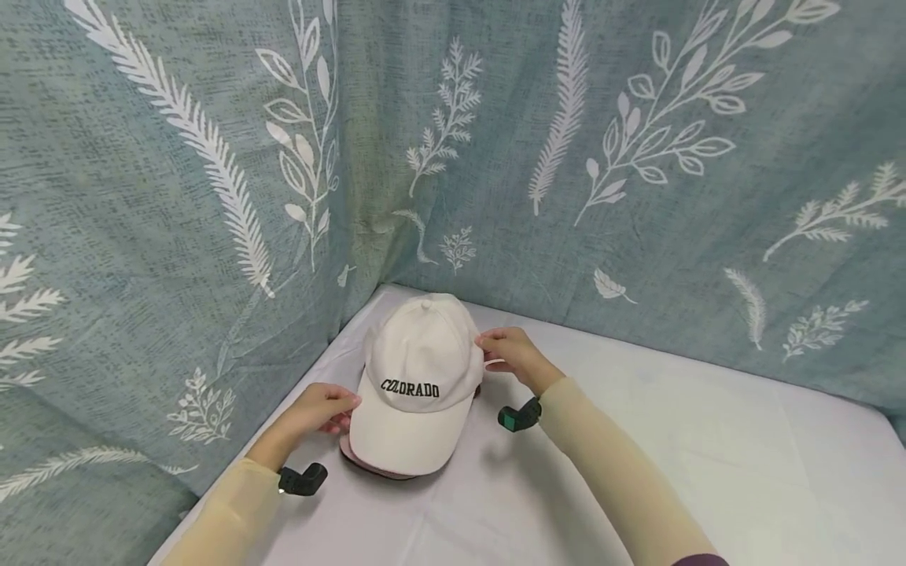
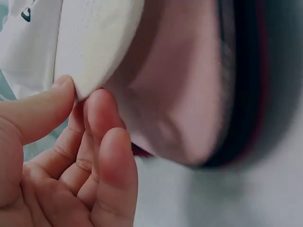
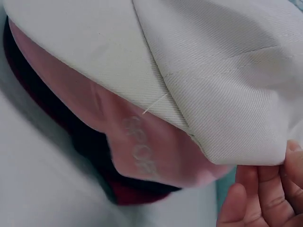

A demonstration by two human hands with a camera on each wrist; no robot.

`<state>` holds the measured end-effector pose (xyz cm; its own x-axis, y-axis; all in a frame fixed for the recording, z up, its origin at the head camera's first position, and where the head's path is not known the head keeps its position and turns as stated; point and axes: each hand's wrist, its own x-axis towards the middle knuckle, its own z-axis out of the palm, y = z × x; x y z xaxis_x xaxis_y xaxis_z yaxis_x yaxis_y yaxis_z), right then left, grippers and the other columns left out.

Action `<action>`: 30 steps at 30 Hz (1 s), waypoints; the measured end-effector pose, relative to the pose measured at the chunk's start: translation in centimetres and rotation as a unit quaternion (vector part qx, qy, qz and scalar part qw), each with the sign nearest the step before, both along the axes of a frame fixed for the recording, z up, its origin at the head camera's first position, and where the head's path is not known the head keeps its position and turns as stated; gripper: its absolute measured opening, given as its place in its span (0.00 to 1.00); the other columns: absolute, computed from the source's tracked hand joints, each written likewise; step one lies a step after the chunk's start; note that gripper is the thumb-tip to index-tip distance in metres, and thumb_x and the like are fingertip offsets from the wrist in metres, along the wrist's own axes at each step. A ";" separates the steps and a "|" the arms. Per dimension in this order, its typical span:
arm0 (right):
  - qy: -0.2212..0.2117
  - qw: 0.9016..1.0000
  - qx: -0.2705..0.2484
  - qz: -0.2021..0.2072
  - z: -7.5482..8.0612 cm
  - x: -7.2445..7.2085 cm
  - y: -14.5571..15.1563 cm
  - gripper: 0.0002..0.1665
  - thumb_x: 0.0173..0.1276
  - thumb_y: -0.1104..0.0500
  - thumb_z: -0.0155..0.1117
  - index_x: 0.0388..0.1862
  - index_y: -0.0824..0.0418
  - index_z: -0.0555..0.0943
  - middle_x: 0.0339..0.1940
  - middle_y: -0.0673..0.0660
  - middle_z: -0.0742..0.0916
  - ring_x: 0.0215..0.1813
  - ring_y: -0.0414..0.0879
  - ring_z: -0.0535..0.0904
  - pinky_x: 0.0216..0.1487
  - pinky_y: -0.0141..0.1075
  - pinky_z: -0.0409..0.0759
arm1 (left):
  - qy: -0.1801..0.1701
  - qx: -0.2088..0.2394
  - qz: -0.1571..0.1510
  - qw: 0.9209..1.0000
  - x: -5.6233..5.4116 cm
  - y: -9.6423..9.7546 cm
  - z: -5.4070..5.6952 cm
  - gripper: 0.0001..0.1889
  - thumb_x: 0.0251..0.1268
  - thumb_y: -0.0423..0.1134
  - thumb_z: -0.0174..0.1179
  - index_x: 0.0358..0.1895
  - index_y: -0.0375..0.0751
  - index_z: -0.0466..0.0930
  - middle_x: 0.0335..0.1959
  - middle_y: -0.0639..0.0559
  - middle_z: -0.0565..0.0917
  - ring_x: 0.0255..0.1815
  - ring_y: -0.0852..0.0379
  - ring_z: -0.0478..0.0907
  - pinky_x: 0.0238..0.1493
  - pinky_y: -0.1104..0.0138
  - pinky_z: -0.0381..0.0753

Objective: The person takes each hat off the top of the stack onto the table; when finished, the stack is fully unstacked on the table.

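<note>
A white baseball cap (image 1: 414,354) with dark "COLORADO" lettering sits on top of a stack of other caps, its brim toward me. Between thumb and fingers, my left hand (image 1: 322,409) pinches the brim's left edge. My right hand (image 1: 513,354) pinches the lower edge of the crown on the right side. Beneath it, a pink cap (image 3: 142,146) with pale lettering shows in the right wrist view. Under the pink one lies a dark cap (image 2: 241,85), and a dark red edge (image 3: 137,191) peeks out below that. The lower caps are mostly hidden.
The stack stands on a white-covered table (image 1: 672,440), in its far left corner. Blue-green curtains (image 1: 177,196) with white leaf prints rise behind and along the left. A black wrist camera (image 1: 520,415) is on the right wrist, another (image 1: 303,479) on the left.
</note>
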<state>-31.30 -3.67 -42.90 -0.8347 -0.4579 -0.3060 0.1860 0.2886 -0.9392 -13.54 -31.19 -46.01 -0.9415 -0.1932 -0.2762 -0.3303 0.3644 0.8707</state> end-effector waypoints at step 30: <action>0.082 0.984 0.136 -0.078 5.0 -2.7 17.7 0.23 0.72 0.59 0.48 0.60 0.71 0.69 0.37 0.55 0.81 0.34 0.39 0.77 0.41 0.35 0.79 | 0.051 0.119 -0.123 0.984 -4.8 17.7 1.3 0.11 0.60 0.35 0.59 0.37 0.26 0.78 0.24 0.47 0.83 0.22 0.61 0.79 0.25 0.67 0.81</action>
<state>-33.98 13.98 -37.88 -0.9367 -0.2405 -0.2545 0.0999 0.5130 -0.8525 -18.38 -13.49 -44.71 -0.9767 0.1027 -0.1887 -0.1650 0.2040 0.9650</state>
